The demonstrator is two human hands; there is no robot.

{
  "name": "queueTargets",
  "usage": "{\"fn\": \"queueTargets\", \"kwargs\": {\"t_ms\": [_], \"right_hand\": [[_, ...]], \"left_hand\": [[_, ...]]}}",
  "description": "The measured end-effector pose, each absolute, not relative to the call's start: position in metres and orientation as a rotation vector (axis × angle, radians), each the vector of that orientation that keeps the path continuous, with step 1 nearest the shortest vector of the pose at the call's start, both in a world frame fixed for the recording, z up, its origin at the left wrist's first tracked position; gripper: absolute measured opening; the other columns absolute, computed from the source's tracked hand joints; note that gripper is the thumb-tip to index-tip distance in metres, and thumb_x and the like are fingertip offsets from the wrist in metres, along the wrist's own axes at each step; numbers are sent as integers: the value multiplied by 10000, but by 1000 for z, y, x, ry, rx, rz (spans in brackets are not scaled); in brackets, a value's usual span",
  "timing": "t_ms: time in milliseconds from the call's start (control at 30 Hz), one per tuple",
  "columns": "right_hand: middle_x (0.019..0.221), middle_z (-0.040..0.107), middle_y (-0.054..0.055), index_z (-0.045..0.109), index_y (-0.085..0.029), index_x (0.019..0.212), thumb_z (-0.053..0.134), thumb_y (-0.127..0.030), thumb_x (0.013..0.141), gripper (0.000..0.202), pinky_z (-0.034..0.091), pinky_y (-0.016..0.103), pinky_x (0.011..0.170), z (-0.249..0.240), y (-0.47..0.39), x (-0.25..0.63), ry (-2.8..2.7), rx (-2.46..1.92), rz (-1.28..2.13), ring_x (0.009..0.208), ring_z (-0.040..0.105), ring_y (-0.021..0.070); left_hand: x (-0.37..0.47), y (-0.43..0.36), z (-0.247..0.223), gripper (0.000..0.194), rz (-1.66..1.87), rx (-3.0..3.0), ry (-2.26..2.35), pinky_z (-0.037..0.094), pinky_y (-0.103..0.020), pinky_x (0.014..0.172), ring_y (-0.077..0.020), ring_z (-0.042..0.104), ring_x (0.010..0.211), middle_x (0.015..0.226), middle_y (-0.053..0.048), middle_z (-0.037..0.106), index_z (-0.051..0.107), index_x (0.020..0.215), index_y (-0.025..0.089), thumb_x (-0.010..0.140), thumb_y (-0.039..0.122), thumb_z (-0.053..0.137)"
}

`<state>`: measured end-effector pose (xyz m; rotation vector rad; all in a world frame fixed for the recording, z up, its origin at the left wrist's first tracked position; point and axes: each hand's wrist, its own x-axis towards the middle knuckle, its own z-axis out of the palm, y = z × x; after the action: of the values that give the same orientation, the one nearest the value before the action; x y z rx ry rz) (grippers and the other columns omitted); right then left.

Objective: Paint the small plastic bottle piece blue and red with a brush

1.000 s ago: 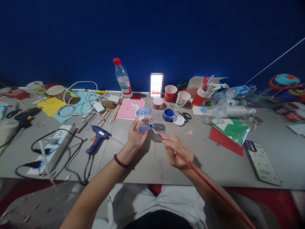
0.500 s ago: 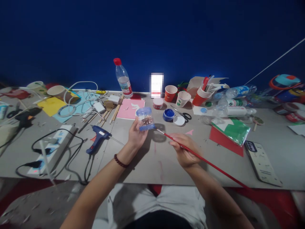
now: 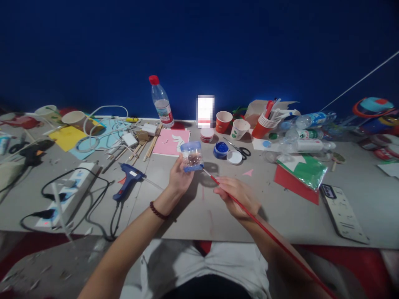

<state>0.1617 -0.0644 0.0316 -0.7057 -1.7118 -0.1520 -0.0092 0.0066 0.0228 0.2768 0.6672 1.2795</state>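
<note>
My left hand [image 3: 181,176] grips a short clear plastic piece [image 3: 192,157], which looks like a section cut from a bottle, with blue bands along its top and bottom edges. In my right hand [image 3: 237,197] is a long red-handled paintbrush [image 3: 264,228], held between thumb and fingers. Its dark tip touches or nearly touches the lower blue band. Beyond my hands stands an open jar of blue paint [image 3: 221,150], with a white lid [image 3: 234,157] beside it. My fingertips behind the plastic piece are partly hidden.
A blue glue gun [image 3: 129,180] and a power strip [image 3: 68,195] with cables lie left. Scissors [image 3: 245,153], paper cups [image 3: 240,129] and a red-capped bottle [image 3: 162,104] stand behind. Plastic bottles [image 3: 308,145], green paper [image 3: 307,170] and a phone [image 3: 343,214] are on the right.
My right hand has moved slightly left, and the brush handle now slants more steeply. The plastic piece has shifted a little right and turned slightly in my left hand.
</note>
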Motion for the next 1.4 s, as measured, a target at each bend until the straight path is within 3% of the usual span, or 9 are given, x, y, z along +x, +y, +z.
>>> {"fn": "queueTargets", "kwargs": {"t_ms": [200, 467, 667, 933, 1167, 1400], "right_hand": [[836, 778, 69, 657, -168, 1127, 658, -182, 929, 199, 689, 314, 696, 36, -66, 159, -1746, -666, -150, 828, 778, 200], [914, 786, 86, 652, -166, 1192, 667, -157, 918, 275, 691, 335, 725, 30, -64, 160, -1699, -651, -173, 881, 776, 207], [843, 780, 69, 670, -160, 1143, 662, -173, 922, 221, 689, 302, 724, 36, -66, 156, -1735, -632, -183, 851, 777, 198], [891, 781, 103, 681, -123, 1111, 673, -145, 908, 205, 684, 327, 760, 32, -64, 158, -1711, -633, -188, 900, 771, 208], [831, 772, 66, 675, -155, 1088, 632, -173, 941, 155, 681, 298, 722, 38, -67, 153, -1733, -644, -184, 843, 772, 190], [888, 771, 95, 688, -133, 1090, 648, -144, 921, 174, 679, 314, 777, 34, -65, 154, -1705, -652, -178, 899, 765, 202]], "left_hand": [[-9, 8, 24, 328, 1287, 266, 679, 545, -288, 837, -179, 717, 821, 873, -89, 755, 725, 941, 131, 973, 367, 498], [-8, 7, 24, 359, 1280, 259, 645, 560, -285, 834, -180, 722, 836, 878, -93, 759, 725, 937, 125, 993, 352, 453], [-9, 8, 25, 377, 1279, 278, 655, 554, -272, 783, -174, 715, 803, 853, -90, 753, 727, 907, 116, 997, 358, 452], [-9, 8, 22, 355, 1285, 287, 684, 539, -284, 862, -176, 713, 843, 889, -89, 754, 734, 921, 122, 979, 379, 496], [-9, 10, 20, 340, 1302, 342, 677, 543, -275, 813, -171, 702, 824, 872, -77, 748, 732, 907, 140, 971, 390, 511], [-9, 10, 17, 333, 1284, 338, 711, 543, -294, 871, -173, 706, 845, 882, -76, 755, 734, 890, 145, 951, 413, 545]]}}
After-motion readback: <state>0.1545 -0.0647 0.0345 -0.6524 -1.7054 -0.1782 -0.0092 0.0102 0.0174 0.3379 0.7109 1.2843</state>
